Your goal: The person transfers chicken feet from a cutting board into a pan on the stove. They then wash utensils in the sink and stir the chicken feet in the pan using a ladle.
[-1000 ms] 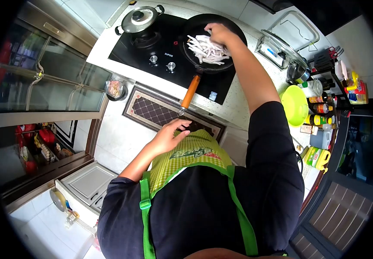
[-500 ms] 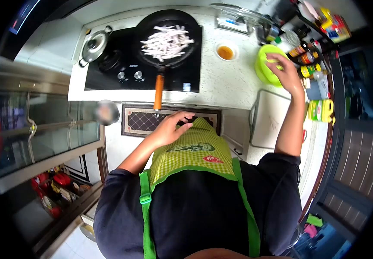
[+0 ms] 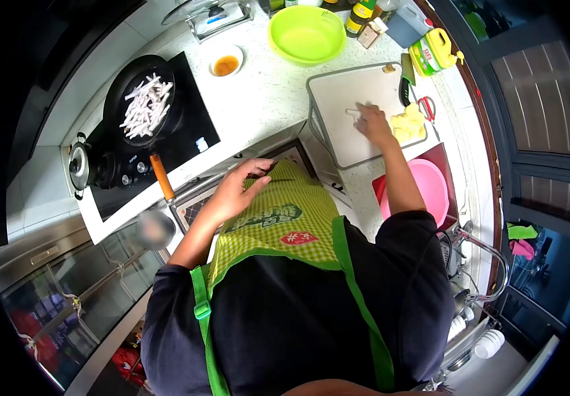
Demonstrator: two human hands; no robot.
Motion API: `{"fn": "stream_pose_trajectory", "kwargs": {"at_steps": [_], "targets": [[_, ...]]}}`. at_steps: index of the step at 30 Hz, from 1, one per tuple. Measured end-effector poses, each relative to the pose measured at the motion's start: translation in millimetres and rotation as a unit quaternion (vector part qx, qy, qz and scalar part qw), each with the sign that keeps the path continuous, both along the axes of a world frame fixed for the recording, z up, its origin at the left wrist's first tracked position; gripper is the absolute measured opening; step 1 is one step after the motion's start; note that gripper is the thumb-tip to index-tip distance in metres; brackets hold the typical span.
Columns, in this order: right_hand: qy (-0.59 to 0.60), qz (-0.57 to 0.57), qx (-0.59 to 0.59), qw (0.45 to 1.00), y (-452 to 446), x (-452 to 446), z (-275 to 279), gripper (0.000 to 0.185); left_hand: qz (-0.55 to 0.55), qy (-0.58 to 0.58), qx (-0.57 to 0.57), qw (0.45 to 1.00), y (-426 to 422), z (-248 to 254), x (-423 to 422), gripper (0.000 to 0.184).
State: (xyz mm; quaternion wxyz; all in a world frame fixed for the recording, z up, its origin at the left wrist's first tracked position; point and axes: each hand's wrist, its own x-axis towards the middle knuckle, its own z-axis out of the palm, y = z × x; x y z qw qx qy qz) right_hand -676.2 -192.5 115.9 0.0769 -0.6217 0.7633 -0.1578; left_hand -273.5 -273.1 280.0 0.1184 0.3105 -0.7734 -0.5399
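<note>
Watching remotely, I'd want a light pinch on the pale, likely chicken-foot piece (image 3: 351, 113) on the cutting board (image 3: 335, 89), though I can't tell whether the right hand (image 3: 373, 124) has closed, while the left hand (image 3: 238, 190) has loosely parted fingers beside the checked apron (image 3: 311, 208).

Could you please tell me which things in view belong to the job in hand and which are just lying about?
Likely part of the job: cutting board under the right hand; slender pale piece near that hand; frying pan; heap of pale pieces in the pan.

Apparently just lying about: lidded two-handled pot; red-handled scissors; yellow jug; pink basin.
</note>
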Motion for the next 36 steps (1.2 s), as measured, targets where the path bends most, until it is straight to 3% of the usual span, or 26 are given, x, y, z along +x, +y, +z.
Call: {"fn": "stream_pose_trajectory", "kwargs": {"at_steps": [4, 6, 10, 12, 13, 15, 16, 19, 24, 32, 36], "targets": [[0.082, -0.049, 0.029, 0.995, -21.5, 13.0, -14.6, 0.034, -0.002, -0.003, -0.004, 1.0, 6.2, 2.4, -7.9, 0.032], [0.065, -0.075, 0.136, 0.986, -34.0, 12.2, -6.9, 0.028, 0.022, -0.011, -0.005, 1.0, 9.6, 5.2, -4.6, 0.032], [0.046, -0.061, 0.091, 0.993, -48.2, 21.5, 1.7, 0.021, 0.079, 0.008, 0.011, 0.997, 14.7, -0.6, 16.4, 0.03], [-0.081, -0.021, 0.135, 0.987, -60.1, 34.2, 31.5, 0.024, 0.104, 0.003, 0.01, 0.995, 18.3, 4.6, 26.2, 0.03], [-0.079, 0.003, 0.133, 0.988, -70.7, 48.7, 47.9, 0.024, 0.114, 0.008, 0.001, 0.993, 19.9, 2.6, 33.5, 0.03], [-0.231, 0.028, 0.158, 0.96, -92.5, 83.2, 80.1, 0.025, 0.146, 0.006, -0.007, 0.989, 23.7, 0.9, 47.0, 0.03], [-0.228, 0.042, 0.16, 0.959, -107.2, 100.3, 89.2, 0.025, 0.155, 0.005, -0.011, 0.988, 24.9, -0.3, 53.8, 0.031], [-0.215, 0.253, 0.007, 0.943, -158.3, 158.2, 109.7, 0.026, 0.192, -0.002, -0.014, 0.981, 31.8, -3.5, 73.5, 0.031], [-0.139, 0.383, -0.106, 0.907, -251.2, 273.9, 146.1, 0.023, 0.245, 0.0, -0.009, 0.97, 39.4, -5.2, 103.8, 0.03], [0.075, 0.425, -0.14, 0.891, -359.0, 379.9, 136.9, 0.023, 0.322, 0.025, -0.002, 0.946, 40.2, -16.7, 157.4, 0.029], [0.015, 0.379, -0.197, 0.904, -352.9, 380.7, 140.5, 0.032, 0.309, 0.061, 0.046, 0.948, 36.2, -24.6, 173.1, 0.028]]}}
